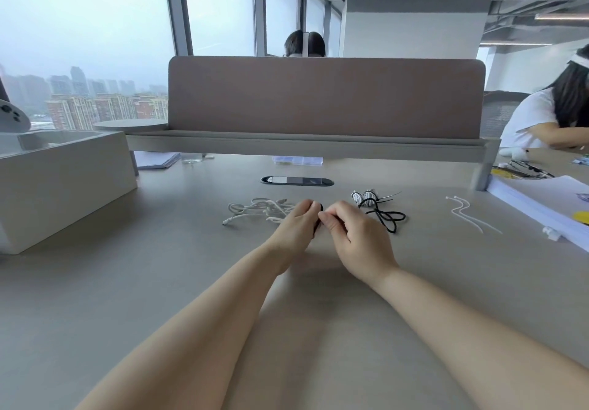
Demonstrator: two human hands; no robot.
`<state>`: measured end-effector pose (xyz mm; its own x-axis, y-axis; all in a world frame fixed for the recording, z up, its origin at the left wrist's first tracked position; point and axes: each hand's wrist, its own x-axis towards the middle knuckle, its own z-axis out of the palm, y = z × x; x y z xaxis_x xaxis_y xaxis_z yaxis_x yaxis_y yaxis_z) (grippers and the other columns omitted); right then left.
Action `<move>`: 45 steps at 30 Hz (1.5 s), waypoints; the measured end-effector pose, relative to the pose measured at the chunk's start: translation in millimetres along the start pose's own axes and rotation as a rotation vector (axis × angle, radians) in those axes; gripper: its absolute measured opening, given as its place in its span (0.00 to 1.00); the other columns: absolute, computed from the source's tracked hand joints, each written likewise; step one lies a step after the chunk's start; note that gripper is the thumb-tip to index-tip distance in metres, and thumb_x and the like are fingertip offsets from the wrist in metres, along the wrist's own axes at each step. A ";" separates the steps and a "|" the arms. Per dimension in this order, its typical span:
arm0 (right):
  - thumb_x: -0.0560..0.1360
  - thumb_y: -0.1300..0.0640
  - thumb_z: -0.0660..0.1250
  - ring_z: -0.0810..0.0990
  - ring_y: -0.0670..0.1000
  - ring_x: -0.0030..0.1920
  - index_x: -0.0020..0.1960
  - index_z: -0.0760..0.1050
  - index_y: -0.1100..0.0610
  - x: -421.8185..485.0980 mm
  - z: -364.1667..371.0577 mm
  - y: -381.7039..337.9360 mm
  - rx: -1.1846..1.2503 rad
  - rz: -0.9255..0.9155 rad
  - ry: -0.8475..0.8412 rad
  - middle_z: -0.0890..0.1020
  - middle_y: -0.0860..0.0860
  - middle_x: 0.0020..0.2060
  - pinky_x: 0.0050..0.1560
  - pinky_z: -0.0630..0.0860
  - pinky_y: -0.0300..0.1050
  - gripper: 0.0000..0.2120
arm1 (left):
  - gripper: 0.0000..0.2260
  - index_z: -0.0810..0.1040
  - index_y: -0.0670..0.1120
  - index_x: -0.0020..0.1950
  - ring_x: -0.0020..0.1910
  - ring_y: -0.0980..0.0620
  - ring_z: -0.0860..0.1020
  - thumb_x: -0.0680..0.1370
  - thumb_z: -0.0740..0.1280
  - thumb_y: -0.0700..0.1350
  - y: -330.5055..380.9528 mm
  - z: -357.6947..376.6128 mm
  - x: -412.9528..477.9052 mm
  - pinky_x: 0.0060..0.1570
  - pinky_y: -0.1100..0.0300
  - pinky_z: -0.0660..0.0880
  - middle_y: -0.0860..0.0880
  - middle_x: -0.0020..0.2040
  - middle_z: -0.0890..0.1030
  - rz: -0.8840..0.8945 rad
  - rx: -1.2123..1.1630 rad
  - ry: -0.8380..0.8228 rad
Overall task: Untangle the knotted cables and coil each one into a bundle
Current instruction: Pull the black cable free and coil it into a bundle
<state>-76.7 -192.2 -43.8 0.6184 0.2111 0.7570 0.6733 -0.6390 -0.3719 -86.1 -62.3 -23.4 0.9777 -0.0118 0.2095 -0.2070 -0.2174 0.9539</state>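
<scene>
Left hand [299, 222] and right hand [352, 234] are meeting just above the worktop [191, 266], fingertips touching. Both are curling in: the left is wrapping its fingers round a short dark section, the right is pinching the same spot between thumb and fingers. That's the black cable [394, 230]. The gripped part is mostly hidden, so I can't tell if there's a knot in there.

The rest of the black cable is trailing out at 3 o'clock from the right hand, lying in loose loops on the worktop. Two black-and-white striped bundles [363, 198] are sitting at 1 o'clock, touching the cable's far end.

The white cable [255, 208] is lying tangled at 9 o'clock, just beside the left hand, with nothing holding it.

Further out at 3 o'clock, white zip ties [458, 208] are lying well apart from the cables. A cable grommet [296, 181] is sitting at 12 o'clock, with a clear case [298, 160] beyond it under the partition [325, 97]. A pale box [63, 186] is standing far out at 9 o'clock.
</scene>
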 end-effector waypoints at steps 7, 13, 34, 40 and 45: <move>0.78 0.47 0.61 0.71 0.47 0.35 0.44 0.76 0.53 5.6 -4.0 9.4 0.018 0.179 0.051 0.74 0.42 0.32 0.35 0.63 0.43 0.11 | 0.13 0.67 0.44 0.41 0.29 0.56 0.65 0.84 0.52 0.43 7.5 3.7 -6.5 0.26 0.71 0.62 0.49 0.33 0.69 0.004 0.011 -0.214; 0.78 0.45 0.62 0.72 0.48 0.35 0.39 0.72 0.51 8.5 -6.2 11.4 0.053 0.269 0.054 0.73 0.43 0.28 0.35 0.62 0.43 0.12 | 0.12 0.68 0.45 0.40 0.28 0.56 0.65 0.81 0.55 0.48 8.4 3.7 -7.6 0.31 0.64 0.61 0.50 0.32 0.69 0.001 -0.006 -0.248; 0.81 0.47 0.53 0.78 0.59 0.43 0.51 0.71 0.53 0.3 2.1 -4.7 -0.139 0.045 -0.339 0.82 0.53 0.42 0.40 0.72 0.49 0.12 | 0.16 0.73 0.41 0.54 0.36 0.53 0.69 0.84 0.52 0.51 3.8 3.7 7.7 0.35 0.62 0.66 0.52 0.42 0.79 -0.054 -0.470 0.201; 0.82 0.47 0.50 0.78 0.59 0.48 0.53 0.70 0.51 -0.2 2.5 -5.5 -0.209 0.083 -0.484 0.81 0.53 0.46 0.39 0.69 0.47 0.12 | 0.14 0.65 0.47 0.43 0.33 0.53 0.68 0.85 0.51 0.51 5.8 5.9 5.9 0.27 0.64 0.66 0.51 0.35 0.71 -0.055 -0.503 0.179; 0.80 0.46 0.55 0.78 0.59 0.48 0.47 0.72 0.53 -3.3 0.2 -9.1 -0.230 -0.077 -0.505 0.80 0.53 0.46 0.38 0.63 0.46 0.13 | 0.13 0.65 0.48 0.42 0.30 0.55 0.67 0.84 0.51 0.51 3.2 0.0 7.8 0.27 0.67 0.64 0.52 0.35 0.69 -0.056 -0.387 0.267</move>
<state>-84.8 -187.0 -43.0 0.7264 0.5556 0.4046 0.6535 -0.7406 -0.1563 -79.1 -63.1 -18.8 0.9552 0.2523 0.1546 -0.2010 0.1698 0.9648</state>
